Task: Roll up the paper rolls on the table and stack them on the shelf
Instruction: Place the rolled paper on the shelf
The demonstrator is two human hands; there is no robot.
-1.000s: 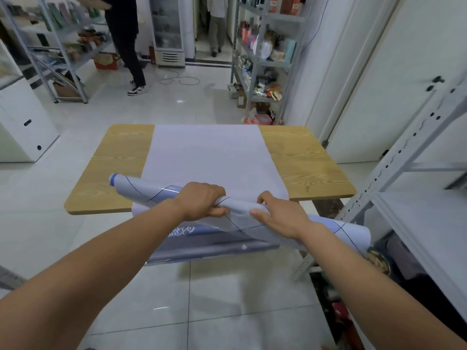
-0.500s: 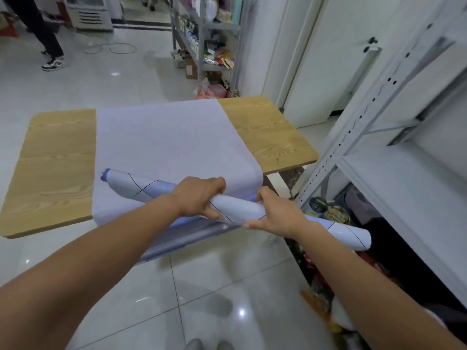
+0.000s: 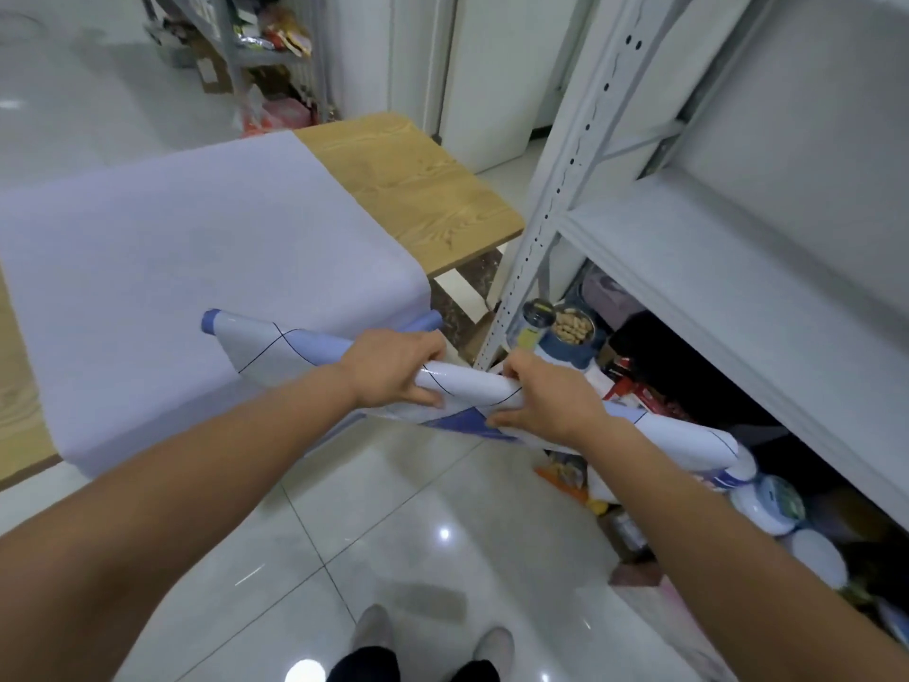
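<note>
A rolled paper roll (image 3: pixel 469 383), white and pale blue with thin dark lines, hangs in the air off the table's near right corner. My left hand (image 3: pixel 393 371) grips it left of its middle and my right hand (image 3: pixel 546 401) grips it just to the right. One end points left over the table, the other reaches toward the shelf unit. A loose blue flap hangs under the roll between my hands. A pale lilac sheet (image 3: pixel 196 258) lies flat across the wooden table (image 3: pixel 408 184) and droops over its near edge. The white metal shelf (image 3: pixel 728 268) stands to the right.
Under the shelf board sit jars, a tin of nuts (image 3: pixel 570 327), bowls and packets on the floor. The shelf's perforated upright (image 3: pixel 556 199) stands beside the table's corner. A second stocked rack (image 3: pixel 256 46) is at the back. My feet (image 3: pixel 428 642) stand on glossy tiles.
The view has swung right and down, toward the shelf. Both hands have carried the roll to the right, off the table's edge, and its right end is now closer to the shelf.
</note>
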